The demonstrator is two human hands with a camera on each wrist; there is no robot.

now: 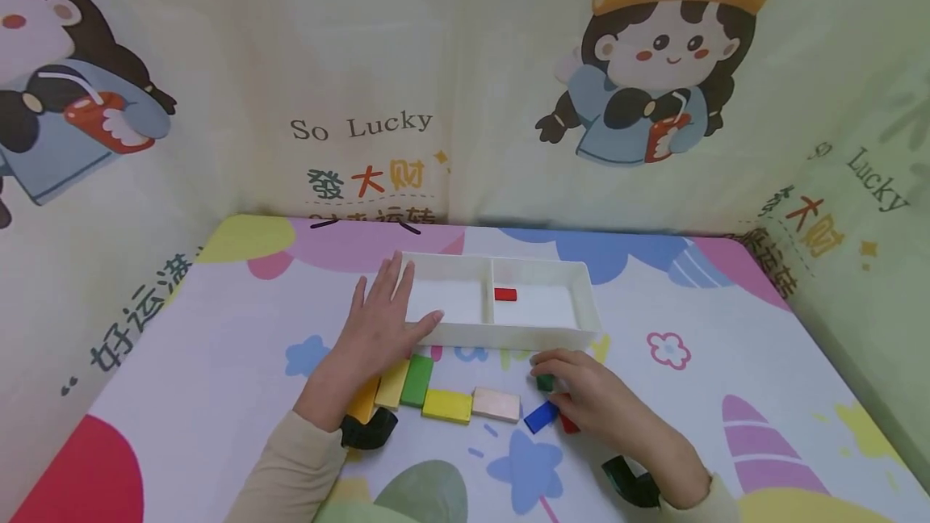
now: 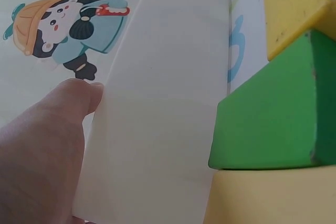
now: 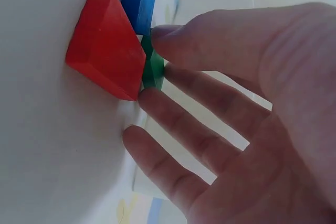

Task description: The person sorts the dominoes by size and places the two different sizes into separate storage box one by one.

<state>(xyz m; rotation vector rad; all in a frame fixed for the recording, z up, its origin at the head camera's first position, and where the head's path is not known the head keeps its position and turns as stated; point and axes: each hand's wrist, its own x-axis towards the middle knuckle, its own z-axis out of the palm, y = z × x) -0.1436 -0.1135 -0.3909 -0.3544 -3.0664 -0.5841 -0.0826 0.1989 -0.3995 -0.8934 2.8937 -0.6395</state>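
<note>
Honestly, looks like the pick-up step: the right hand (image 1: 592, 394) pinches a small dark-green block (image 1: 545, 382) on the desk (image 1: 218, 378), near the white two-compartment tray (image 1: 508, 336); the left hand (image 1: 381, 325) touches that, fingers straight. Next probably needs a clean lift.

Tray (image 1: 508, 336) on table (image 1: 690, 321) — one block (image 1: 505, 294) in right compartment (image 1: 548, 313), other blocks (image 1: 446, 407) before tray.

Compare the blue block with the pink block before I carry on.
The blue block is strongly coloured; the pink block is pale. In the head view, the blue block looks narrower than the pink block. The blue block lies at a slant, the pink block nearly straight across. Both lie on the table, outside the tray.
</note>
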